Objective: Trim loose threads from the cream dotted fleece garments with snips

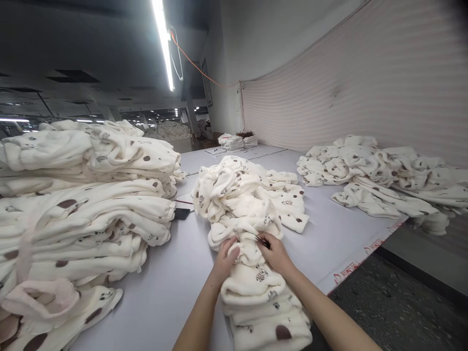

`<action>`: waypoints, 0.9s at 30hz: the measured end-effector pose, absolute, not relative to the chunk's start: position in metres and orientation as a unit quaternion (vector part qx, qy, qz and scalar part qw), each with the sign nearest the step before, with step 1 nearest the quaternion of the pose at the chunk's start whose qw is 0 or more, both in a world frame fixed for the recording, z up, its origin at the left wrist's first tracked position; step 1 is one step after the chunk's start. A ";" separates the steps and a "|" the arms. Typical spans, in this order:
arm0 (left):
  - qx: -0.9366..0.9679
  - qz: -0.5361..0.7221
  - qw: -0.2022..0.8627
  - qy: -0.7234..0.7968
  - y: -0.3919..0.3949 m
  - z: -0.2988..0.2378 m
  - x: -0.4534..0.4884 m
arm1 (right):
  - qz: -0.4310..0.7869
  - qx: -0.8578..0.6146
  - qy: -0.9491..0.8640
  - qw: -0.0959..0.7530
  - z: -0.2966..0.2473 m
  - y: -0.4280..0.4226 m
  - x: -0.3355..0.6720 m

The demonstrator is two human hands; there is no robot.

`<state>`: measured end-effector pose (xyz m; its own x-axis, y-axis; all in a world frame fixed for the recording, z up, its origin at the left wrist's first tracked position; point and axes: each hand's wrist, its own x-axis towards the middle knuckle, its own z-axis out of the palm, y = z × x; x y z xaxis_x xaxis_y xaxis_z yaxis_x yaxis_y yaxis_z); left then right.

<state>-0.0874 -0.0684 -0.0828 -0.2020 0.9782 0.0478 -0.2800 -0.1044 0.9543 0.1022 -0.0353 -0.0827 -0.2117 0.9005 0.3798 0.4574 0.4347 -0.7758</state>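
Observation:
A cream fleece garment printed with brown dots and small animals lies along the grey table in front of me. My left hand presses on the fabric with its fingers curled into it. My right hand is closed on a small dark tool, perhaps thread snips, with its tip against the fleece. Just beyond my hands a loose heap of the same garments rises.
A tall stack of folded fleece garments fills the left side. More garments lie spread at the right beside a ribbed wall. A dark phone lies by the left stack. The table's right edge drops to a dark floor.

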 end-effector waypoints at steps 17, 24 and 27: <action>0.291 0.634 0.654 0.293 -0.100 -0.048 -0.077 | 0.332 -0.370 -0.820 0.285 -0.051 -0.119 0.098; 0.408 0.621 0.251 0.621 -0.143 -0.060 -0.081 | 0.417 -0.412 -0.728 0.354 -0.051 -0.094 0.101; 0.480 0.531 0.245 0.654 -0.163 -0.070 -0.068 | 0.458 -0.404 -0.688 0.391 -0.048 -0.092 0.101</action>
<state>-0.0681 -0.1631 -0.0701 -0.4197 0.8876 0.1896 0.3675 -0.0248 0.9297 0.1008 -0.0915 -0.0480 -0.3668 0.9150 0.1679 0.1982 0.2532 -0.9469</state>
